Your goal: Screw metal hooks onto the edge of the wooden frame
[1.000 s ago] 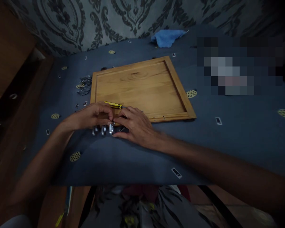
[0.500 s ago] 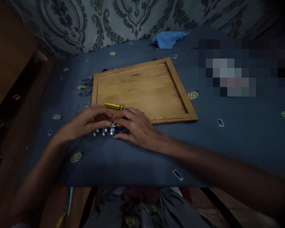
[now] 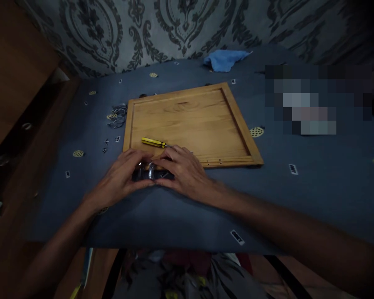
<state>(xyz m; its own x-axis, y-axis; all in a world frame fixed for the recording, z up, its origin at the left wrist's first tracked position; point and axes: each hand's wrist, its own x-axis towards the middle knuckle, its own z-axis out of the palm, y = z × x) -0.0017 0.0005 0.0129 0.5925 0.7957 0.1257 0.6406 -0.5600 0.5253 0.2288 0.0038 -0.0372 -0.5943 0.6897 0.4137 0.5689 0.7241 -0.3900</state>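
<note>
**Q:** What are the hands doing just in front of the wooden panel's (image 3: 190, 122) near edge?

**A:** The right hand (image 3: 184, 171) is closing thumb and fingers around a dark strip (image 3: 163, 176), which is lying against that edge. The left hand (image 3: 124, 179) is curling over the metal fittings (image 3: 150, 169) on the strip; whether it is gripping them cannot be told.

**Q:** And on the panel?

**A:** A yellow screwdriver (image 3: 154, 143) is lying near its front left corner.
</note>
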